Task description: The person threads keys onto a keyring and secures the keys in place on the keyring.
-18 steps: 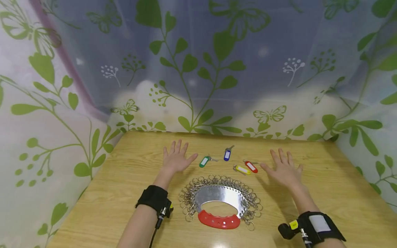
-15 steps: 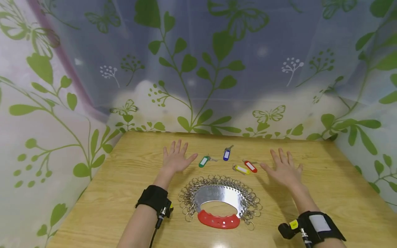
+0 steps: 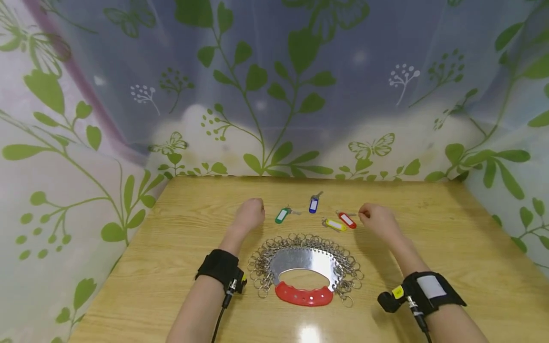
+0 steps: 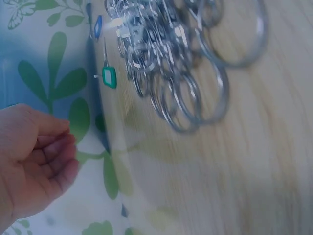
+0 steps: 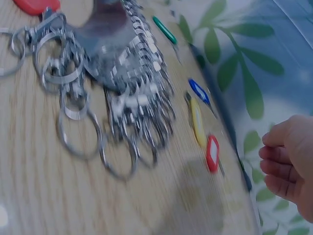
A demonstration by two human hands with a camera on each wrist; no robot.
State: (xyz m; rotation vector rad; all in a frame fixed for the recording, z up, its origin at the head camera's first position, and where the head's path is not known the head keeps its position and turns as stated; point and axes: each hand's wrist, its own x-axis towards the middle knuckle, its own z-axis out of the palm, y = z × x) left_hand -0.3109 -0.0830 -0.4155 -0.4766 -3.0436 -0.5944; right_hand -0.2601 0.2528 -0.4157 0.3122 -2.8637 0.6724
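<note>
My left hand point(image 3: 249, 214) is held above the far left of the table, fingers curled in and nothing in its grip. Nearest to it lies a key with a green tag point(image 3: 282, 215). On the other side my right hand point(image 3: 379, 220) is likewise curled and holds nothing, close to a key with a red tag point(image 3: 347, 220). Keys with a yellow tag point(image 3: 335, 225) and a blue tag point(image 3: 314, 206) lie between the hands. In front of them rests a curved metal key-holder plate point(image 3: 302, 260) with a red handle point(image 3: 303, 295), its edge lined with several clips and rings.
The wooden table point(image 3: 163, 286) ends at a patterned curtain point(image 3: 274, 157) at the back, with more of it at both sides. Each wrist wears a black strap with a camera and cable, such as the left strap point(image 3: 216, 269).
Both hands have gone from spread fingers to curled ones. The head view has shifted slightly. Keys and key holder still lie in the same arrangement.
</note>
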